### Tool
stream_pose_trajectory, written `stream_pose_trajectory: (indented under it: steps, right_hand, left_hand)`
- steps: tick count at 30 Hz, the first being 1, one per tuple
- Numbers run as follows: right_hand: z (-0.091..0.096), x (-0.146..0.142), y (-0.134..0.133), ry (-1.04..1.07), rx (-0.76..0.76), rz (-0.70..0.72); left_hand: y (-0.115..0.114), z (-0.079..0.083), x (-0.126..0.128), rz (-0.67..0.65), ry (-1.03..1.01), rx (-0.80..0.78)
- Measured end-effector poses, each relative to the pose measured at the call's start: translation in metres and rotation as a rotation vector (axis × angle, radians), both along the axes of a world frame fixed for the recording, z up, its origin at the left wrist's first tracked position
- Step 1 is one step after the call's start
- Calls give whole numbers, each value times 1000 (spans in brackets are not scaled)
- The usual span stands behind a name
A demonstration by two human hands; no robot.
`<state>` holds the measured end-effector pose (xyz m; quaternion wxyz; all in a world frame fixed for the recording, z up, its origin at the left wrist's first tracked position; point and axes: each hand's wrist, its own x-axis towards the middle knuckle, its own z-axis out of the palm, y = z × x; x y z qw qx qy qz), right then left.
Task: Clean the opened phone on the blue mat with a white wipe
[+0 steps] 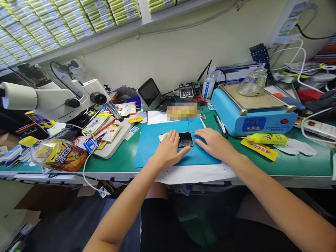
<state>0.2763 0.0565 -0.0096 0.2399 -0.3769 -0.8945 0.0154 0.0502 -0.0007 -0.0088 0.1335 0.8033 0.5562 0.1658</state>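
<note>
Cluttered green workbench (pixel 301 164) carries a blue mat (pixel 149 154) in front of you. Both your forearms reach forward and angle inward. Your left hand (pixel 169 148) lies palm down, fingers straight and together, thumb against a small dark phone (pixel 186 139) at mid-mat. Your right hand (pixel 215 143) lies flat, fingers loosely extended, fingertips touching the phone's right edge.

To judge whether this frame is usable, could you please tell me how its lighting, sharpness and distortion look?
Head view: light is even, with soft shadows beneath the left hand and right hand; the phone between them is sharp; a pixelated patch masks something behind the blue mat; wide-angle distortion slants the shelf edge.
</note>
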Motion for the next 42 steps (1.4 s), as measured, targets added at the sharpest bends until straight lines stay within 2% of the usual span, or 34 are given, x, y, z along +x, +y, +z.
stream_pose_trajectory:
  steps: [3,6,8,10,13,15,17,19,21,23,25,29,31,33,35,37,39,42]
  right_hand:
    - [-1,1,1,55,25,-9]
    - [0,5,1,117,48,-8]
    - [1,7,1,144,44,-6]
    - [2,6,0,162,27,1]
    - [3,2,-1,181,10,13]
    - [4,-1,-1,197,9,15]
    - [3,-1,-1,218,6,9]
    - [2,3,1,232,0,-1]
    - [0,8,4,233,-9,-10]
    - [-1,11,6,228,-24,-18]
    - [-1,11,6,224,-44,-21]
    - [2,3,1,218,-72,0]
    - [3,0,0,215,-76,14]
    - [3,1,1,215,-78,11]
    - [2,3,4,218,-81,-7]
    - [2,6,5,217,-87,-18]
    - [2,7,5,213,-95,-15]
    - [5,5,3,202,-112,-3]
  left_hand:
    - [5,2,36,-82,-19,-1]
    - [-9,2,56,-144,-2,46]
    - [-22,0,50,-140,10,61]
    - [-26,0,32,-109,11,57]
    - [-11,1,8,-13,6,27]
    - [6,2,10,25,-3,-1]
    - [15,3,26,10,7,-9]
    - [11,4,46,-32,30,13]
    - [-3,5,57,-84,52,40]
    - [-20,6,52,-121,80,48]
    - [-30,7,35,-112,126,34]
    - [-18,12,7,19,222,4]
    - [-6,14,13,47,232,-1]
    - [-2,15,29,25,221,5]
    - [-7,14,44,-27,209,29]
    - [-19,12,49,-80,196,53]
    - [-31,9,37,-91,187,63]
    - [-33,7,6,-7,202,45]
